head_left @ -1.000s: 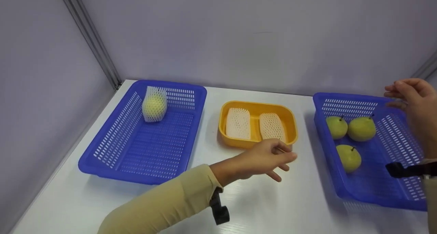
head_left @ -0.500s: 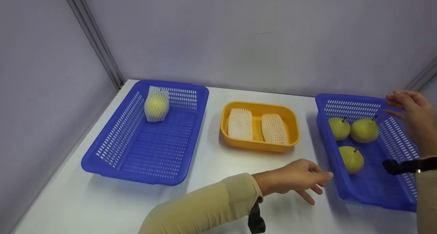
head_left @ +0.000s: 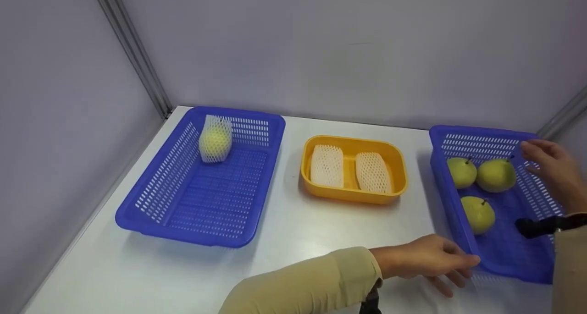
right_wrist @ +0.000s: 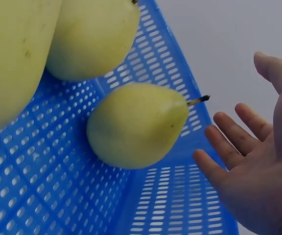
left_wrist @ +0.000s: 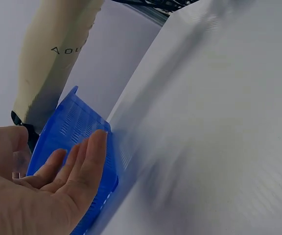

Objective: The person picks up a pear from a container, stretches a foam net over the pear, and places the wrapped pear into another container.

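Three bare pears [right_wrist: 137, 126] show only in head and right-wrist views.

Left hand [head_left: 431, 261] moved rightward from the front rim of the yellow container [head_left: 351, 195] to the near corner of the right blue basket [head_left: 486, 130], right hand [head_left: 559, 175] lowered, container's front rim uncovered

White worktop [head_left: 284, 222], light sheen. Directly on it: left blue basket [head_left: 265, 181], yellow tub [head_left: 348, 194], right blue basket [head_left: 447, 192], in a row, all upright. Tub sits between the two, touching neither.
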Action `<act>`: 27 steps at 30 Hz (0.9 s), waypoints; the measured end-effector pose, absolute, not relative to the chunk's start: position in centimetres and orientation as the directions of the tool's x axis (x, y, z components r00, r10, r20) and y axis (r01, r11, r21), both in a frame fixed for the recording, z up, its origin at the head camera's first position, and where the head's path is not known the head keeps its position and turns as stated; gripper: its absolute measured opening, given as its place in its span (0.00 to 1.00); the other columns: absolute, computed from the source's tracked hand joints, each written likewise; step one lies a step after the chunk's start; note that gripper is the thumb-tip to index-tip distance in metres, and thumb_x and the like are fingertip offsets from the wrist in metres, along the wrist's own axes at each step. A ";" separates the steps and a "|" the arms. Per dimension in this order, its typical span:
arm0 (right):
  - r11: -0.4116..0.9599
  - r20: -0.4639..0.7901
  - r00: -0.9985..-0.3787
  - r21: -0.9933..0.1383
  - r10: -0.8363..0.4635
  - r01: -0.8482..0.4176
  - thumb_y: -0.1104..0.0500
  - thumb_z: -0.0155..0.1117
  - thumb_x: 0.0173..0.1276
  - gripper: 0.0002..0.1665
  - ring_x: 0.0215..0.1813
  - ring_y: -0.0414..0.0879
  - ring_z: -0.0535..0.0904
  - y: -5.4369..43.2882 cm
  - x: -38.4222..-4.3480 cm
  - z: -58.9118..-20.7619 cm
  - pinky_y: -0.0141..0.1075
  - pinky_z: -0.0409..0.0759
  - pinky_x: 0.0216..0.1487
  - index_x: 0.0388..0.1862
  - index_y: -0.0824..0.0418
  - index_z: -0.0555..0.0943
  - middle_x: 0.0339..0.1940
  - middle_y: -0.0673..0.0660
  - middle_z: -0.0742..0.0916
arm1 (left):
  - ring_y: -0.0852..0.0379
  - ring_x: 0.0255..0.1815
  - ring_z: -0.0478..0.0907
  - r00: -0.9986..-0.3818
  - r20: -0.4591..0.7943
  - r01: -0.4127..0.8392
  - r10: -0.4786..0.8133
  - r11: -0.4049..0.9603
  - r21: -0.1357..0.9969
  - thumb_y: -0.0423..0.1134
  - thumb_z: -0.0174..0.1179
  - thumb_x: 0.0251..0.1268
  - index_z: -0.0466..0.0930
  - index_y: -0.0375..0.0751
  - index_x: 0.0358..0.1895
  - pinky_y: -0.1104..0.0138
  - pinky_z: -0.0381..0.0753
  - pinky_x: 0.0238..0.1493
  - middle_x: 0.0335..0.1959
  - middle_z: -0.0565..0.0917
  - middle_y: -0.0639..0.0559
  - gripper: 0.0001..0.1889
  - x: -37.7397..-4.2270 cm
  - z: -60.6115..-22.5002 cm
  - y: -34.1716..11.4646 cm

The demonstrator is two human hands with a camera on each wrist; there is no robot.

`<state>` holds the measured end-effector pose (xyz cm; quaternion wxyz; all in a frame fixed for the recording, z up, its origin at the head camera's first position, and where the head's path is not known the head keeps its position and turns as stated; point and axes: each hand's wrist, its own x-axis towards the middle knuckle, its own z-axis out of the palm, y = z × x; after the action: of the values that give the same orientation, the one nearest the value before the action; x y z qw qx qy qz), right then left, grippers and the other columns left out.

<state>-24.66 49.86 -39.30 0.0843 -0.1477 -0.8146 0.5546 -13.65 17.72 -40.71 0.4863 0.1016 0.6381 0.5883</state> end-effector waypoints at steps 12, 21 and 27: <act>0.570 -0.160 -0.964 -0.781 0.211 0.254 0.35 0.48 0.79 0.58 0.77 0.79 0.43 49.4 -25.1 -40.9 0.73 0.49 0.72 0.80 0.73 0.34 0.79 0.81 0.45 | 0.57 0.29 0.84 -0.582 -0.429 -0.431 0.691 0.185 0.883 0.37 0.62 0.74 0.85 0.31 0.35 0.62 0.87 0.28 0.30 0.88 0.47 0.11 -12.7 -41.2 18.9; 0.643 -0.221 -0.971 -0.732 0.089 0.226 0.37 0.51 0.79 0.61 0.75 0.82 0.43 49.1 -25.3 -41.3 0.72 0.52 0.71 0.77 0.76 0.27 0.76 0.85 0.40 | 0.59 0.26 0.84 -0.668 -0.408 -0.399 0.622 0.163 0.902 0.37 0.61 0.72 0.80 0.35 0.26 0.67 0.81 0.20 0.27 0.88 0.48 0.14 -12.1 -41.3 19.4; 0.659 -0.258 -0.966 -0.725 0.008 0.199 0.39 0.52 0.80 0.62 0.75 0.80 0.46 48.9 -25.3 -41.3 0.71 0.53 0.71 0.76 0.75 0.22 0.76 0.86 0.42 | 0.58 0.27 0.85 -0.665 -0.415 -0.413 0.621 0.157 0.897 0.37 0.61 0.71 0.81 0.35 0.27 0.67 0.81 0.20 0.27 0.88 0.48 0.13 -12.2 -41.2 19.4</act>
<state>-25.33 48.89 -41.32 -0.1170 -0.0574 -0.9032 0.4089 -12.22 19.40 -41.20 0.4012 0.0803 0.6462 0.6442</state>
